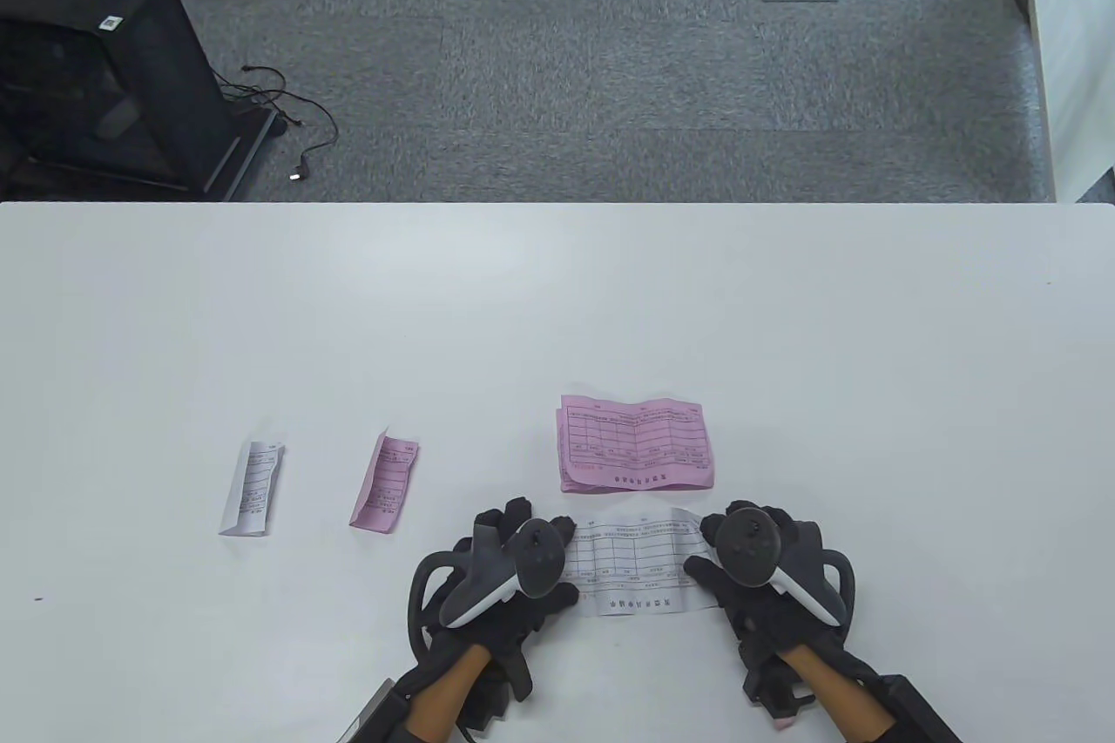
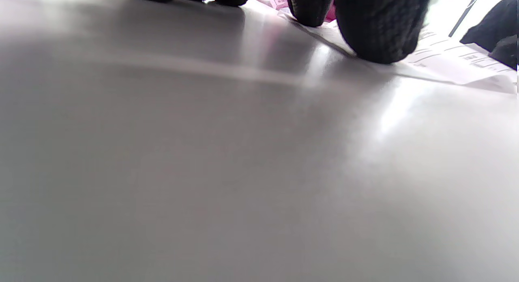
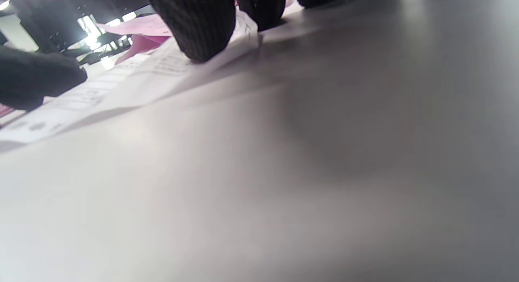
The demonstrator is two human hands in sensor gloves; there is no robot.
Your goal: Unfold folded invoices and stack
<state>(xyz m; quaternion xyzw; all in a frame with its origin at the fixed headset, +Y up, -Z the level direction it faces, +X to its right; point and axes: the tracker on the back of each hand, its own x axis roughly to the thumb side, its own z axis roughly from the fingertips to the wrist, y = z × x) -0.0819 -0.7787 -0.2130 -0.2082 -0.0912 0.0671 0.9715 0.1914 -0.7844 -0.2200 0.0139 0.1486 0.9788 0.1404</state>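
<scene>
An unfolded white invoice [image 1: 638, 562] lies flat on the table near the front edge, between my two hands. My left hand [image 1: 523, 556] presses on its left end; its fingertips [image 2: 377, 35] rest on the paper [image 2: 454, 61]. My right hand [image 1: 740, 556] presses on its right end; its fingertips [image 3: 198, 26] rest on the sheet [image 3: 121, 87]. Just behind it lies an unfolded pink invoice [image 1: 636, 442], creased. A folded pink invoice [image 1: 384, 483] and a folded white invoice [image 1: 253, 488] lie to the left.
The white table [image 1: 557, 299] ends at its far edge, with grey carpet beyond. A black cabinet [image 1: 96, 72] and cables stand on the floor at the far left.
</scene>
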